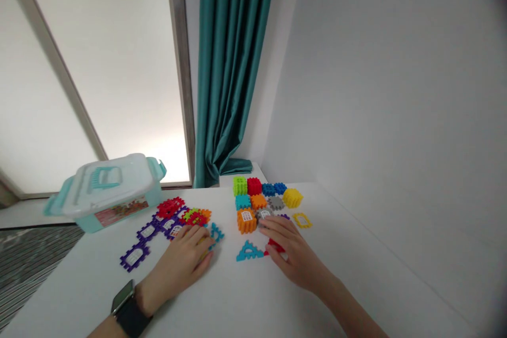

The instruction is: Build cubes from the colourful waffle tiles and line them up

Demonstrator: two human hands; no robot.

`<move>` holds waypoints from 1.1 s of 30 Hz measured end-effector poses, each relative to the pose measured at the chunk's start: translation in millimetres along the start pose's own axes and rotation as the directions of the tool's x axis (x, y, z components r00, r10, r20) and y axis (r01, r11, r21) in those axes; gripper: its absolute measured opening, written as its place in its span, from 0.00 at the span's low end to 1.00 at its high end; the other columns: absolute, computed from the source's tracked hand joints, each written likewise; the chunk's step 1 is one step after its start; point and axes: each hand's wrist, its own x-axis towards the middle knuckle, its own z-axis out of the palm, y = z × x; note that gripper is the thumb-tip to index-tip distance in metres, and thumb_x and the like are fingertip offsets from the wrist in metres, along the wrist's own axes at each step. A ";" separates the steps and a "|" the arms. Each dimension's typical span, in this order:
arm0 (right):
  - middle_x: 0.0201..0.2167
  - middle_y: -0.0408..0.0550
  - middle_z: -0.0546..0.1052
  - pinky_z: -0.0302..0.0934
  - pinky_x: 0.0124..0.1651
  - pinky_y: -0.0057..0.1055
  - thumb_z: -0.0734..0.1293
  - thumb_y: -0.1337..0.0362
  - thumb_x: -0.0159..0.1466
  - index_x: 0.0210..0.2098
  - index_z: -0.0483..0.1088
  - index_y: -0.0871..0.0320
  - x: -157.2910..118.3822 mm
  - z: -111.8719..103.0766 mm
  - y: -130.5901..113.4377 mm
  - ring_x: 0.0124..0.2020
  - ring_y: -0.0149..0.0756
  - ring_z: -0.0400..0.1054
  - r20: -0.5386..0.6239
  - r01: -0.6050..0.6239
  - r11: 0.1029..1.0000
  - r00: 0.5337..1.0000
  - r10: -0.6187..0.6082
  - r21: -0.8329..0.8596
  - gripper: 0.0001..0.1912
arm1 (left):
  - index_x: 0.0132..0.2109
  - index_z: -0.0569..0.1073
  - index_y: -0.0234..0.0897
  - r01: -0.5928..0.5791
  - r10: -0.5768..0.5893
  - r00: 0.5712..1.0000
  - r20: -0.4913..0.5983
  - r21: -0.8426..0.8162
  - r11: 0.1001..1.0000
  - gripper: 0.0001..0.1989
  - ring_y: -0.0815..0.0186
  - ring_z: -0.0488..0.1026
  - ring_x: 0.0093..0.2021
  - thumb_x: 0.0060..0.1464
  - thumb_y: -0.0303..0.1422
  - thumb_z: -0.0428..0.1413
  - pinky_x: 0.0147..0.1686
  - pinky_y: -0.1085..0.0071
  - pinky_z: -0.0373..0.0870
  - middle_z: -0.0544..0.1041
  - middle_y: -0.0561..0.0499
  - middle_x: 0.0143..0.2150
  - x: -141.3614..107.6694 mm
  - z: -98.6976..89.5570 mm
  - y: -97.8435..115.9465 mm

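A white table (356, 280) runs along the wall (396, 90) at its right edge, with a teal curtain (227, 74) hanging at the far corner. A lidded plastic box (106, 193) sits near the far left corner. The left hand (178, 259) curves against flat purple pieces (147, 231); the right hand (293, 253) lies over a red piece (276, 245), just below colored cubes (258, 202). Whether either hand grips cannot be told.

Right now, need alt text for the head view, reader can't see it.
Two bare hands work over colourful interlocking plastic blocks on a white table: the left hand at a flat purple-and-red chain, the right hand over a red piece beside a teal triangle. Built cubes stand in a rough grid ahead, and a lidded plastic box sits back left.
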 end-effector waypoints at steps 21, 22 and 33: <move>0.46 0.49 0.78 0.64 0.57 0.43 0.62 0.73 0.67 0.45 0.74 0.54 78.7 90.6 -99.8 0.50 0.42 0.70 0.129 0.065 0.949 0.986 -0.110 0.309 0.12 | 0.45 0.76 0.40 0.255 -0.244 0.966 0.092 -0.147 0.956 0.08 0.58 0.74 0.47 0.63 0.30 0.51 0.49 0.63 0.70 0.77 0.46 0.45 -56.5 -23.0 -58.1; 0.46 0.49 0.78 0.64 0.57 0.43 0.62 0.73 0.67 0.46 0.74 0.54 74.7 92.4 -100.6 0.51 0.42 0.69 0.121 0.068 0.944 0.986 -0.112 0.323 0.13 | 0.44 0.76 0.40 0.259 -0.247 0.964 0.103 -0.138 0.956 0.07 0.58 0.74 0.47 0.63 0.31 0.52 0.48 0.63 0.70 0.77 0.47 0.45 -56.7 -24.9 -56.5; 0.42 0.48 0.78 0.65 0.52 0.41 0.61 0.77 0.67 0.47 0.72 0.53 60.1 91.4 -93.5 0.47 0.41 0.69 0.043 0.085 0.897 0.992 -0.115 0.435 0.16 | 0.43 0.75 0.39 0.431 -0.432 0.866 0.253 0.065 0.900 0.21 0.45 0.73 0.51 0.48 0.48 0.65 0.51 0.51 0.67 0.76 0.41 0.49 -59.1 -34.8 -31.1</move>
